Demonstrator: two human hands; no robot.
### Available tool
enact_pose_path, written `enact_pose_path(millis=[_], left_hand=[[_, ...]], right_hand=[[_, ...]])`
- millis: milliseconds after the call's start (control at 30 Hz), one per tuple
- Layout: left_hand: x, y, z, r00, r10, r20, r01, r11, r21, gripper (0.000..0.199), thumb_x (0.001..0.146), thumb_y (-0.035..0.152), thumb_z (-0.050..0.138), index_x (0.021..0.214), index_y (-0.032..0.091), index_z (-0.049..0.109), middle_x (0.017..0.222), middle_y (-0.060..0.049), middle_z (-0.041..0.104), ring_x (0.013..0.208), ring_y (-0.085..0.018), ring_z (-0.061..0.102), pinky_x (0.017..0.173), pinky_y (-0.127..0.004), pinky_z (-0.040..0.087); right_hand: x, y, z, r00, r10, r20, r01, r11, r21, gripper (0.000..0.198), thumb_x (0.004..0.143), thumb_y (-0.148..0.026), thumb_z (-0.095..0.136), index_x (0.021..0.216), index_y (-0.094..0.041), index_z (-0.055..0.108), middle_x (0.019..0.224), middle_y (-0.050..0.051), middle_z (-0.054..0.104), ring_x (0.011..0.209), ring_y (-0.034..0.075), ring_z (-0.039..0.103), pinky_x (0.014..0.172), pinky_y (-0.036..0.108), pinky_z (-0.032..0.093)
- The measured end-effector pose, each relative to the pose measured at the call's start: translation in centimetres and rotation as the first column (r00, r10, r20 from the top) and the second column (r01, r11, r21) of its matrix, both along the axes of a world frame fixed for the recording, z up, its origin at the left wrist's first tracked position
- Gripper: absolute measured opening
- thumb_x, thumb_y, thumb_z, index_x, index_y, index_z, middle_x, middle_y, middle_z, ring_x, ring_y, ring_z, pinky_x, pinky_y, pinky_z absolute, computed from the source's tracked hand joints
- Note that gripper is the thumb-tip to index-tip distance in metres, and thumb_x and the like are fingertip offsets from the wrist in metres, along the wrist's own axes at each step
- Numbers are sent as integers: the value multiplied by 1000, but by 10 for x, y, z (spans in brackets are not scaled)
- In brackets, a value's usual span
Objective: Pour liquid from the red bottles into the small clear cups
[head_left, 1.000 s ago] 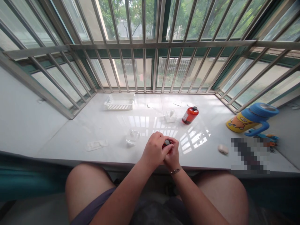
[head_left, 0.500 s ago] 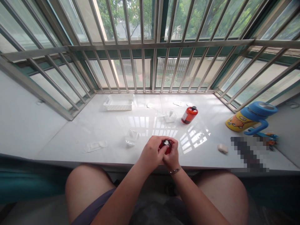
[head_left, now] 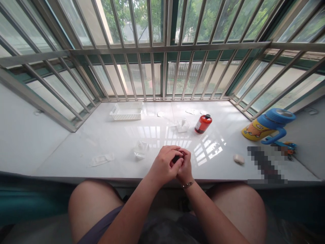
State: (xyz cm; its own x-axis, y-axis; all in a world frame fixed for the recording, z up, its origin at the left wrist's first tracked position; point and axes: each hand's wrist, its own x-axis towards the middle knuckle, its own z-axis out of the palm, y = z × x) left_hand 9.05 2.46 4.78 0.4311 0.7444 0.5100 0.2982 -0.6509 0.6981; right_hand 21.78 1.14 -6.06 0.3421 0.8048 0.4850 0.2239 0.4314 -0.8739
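Observation:
A small red bottle with a black cap [head_left: 177, 158] is between my two hands near the sill's front edge. Most of it is hidden by fingers. My left hand [head_left: 166, 162] curls over the cap, thumb and fingers bent around it. From the other side my right hand [head_left: 186, 166], with a bracelet at the wrist, wraps the bottle's body. Beyond them a second red bottle [head_left: 203, 124] with a black cap and pale label stands upright. Crumpled clear plastic [head_left: 141, 149] lies left of my hands, and another clear plastic piece [head_left: 182, 125] lies beside the standing bottle.
A white perforated basket [head_left: 127, 116] sits at the back left of the white sill [head_left: 122, 167]. A flat clear wrapper [head_left: 101, 160] lies front left. On the right are a pale lump [head_left: 239, 159], a blue-and-yellow flask [head_left: 267, 124] and a blurred-out patch. Metal bars [head_left: 152, 74] enclose the back.
My left fingers and thumb have closed further over the cap, so less of the bottle shows. The whole view has shifted slightly; the things on the sill stay in place.

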Motion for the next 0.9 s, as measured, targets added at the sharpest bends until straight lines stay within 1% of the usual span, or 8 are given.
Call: enact_pose_path(millis=[133, 200, 300, 400, 533, 667, 767, 900], left_hand=[[-1, 2, -11, 997, -72, 16, 71, 995, 70, 27, 103, 10, 57, 118, 23, 75, 129, -9, 77, 125, -23, 69, 112, -45, 58], [0, 5, -19, 995, -82, 52, 78, 995, 67, 30, 104, 11, 55, 123, 23, 74, 133, -9, 76, 127, -22, 69, 113, -45, 58], [1, 9, -27, 991, -76, 109, 77, 997, 2, 30, 104, 12, 55, 125, 25, 72, 139, -8, 73, 134, -22, 67, 117, -46, 56], [-1, 9, -27, 994, -84, 68, 88, 995, -57, 33, 104, 16, 55, 132, 25, 69, 149, -10, 67, 144, -24, 59, 123, -51, 50], [-8, 3, -22, 994, -101, 48, 106, 988, -110, 46, 101, 18, 53, 146, 24, 59, 158, -13, 58, 151, -28, 52, 127, -55, 45], [-16, -2, -22, 987, -101, 126, 131, 958, -257, 58, 99, 12, 43, 156, 24, 51, 166, -10, 50, 156, -26, 46, 132, -52, 38], [-20, -3, -24, 986, -58, 158, 113, 922, -369, 58, 101, 13, 41, 156, 25, 51, 165, -8, 52, 153, -25, 49, 131, -50, 40], [-22, -4, -25, 985, -12, 171, 78, 917, -391, 50, 105, 18, 45, 154, 26, 54, 160, -9, 57, 149, -24, 54, 128, -48, 45]], right_hand=[[0, 1, 2, 1000, 17, 16, -17, 999, 31, 58, 84, -29, 82, 133, -27, 51, 127, 10, 68, 113, 28, 72, 93, 45, 65], [2, 2, 0, 999, -19, 42, 18, 1000, 23, 57, 84, -27, 80, 133, -27, 52, 125, 9, 69, 109, 27, 73, 90, 43, 65], [3, 4, -4, 996, -59, 69, 57, 998, 35, 58, 83, -27, 79, 135, -27, 53, 124, 9, 68, 106, 26, 73, 88, 43, 65], [3, 4, -5, 998, -29, 49, 27, 998, 52, 58, 84, -30, 81, 134, -27, 52, 126, 9, 67, 107, 26, 73, 90, 44, 65], [2, 3, 0, 1000, 15, 18, -16, 999, 47, 58, 84, -32, 83, 133, -29, 53, 126, 9, 68, 106, 26, 73, 90, 45, 66], [2, 2, 4, 999, 42, -6, -42, 997, 67, 60, 84, -34, 86, 134, -28, 53, 129, 10, 67, 114, 27, 72, 99, 47, 64], [2, 2, 5, 996, 79, -27, -78, 995, 66, 60, 85, -33, 86, 134, -29, 52, 132, 10, 65, 117, 26, 71, 99, 46, 64], [2, 3, 4, 997, 78, -24, -76, 995, 65, 60, 85, -32, 86, 133, -28, 51, 130, 11, 65, 116, 26, 71, 96, 45, 65]])
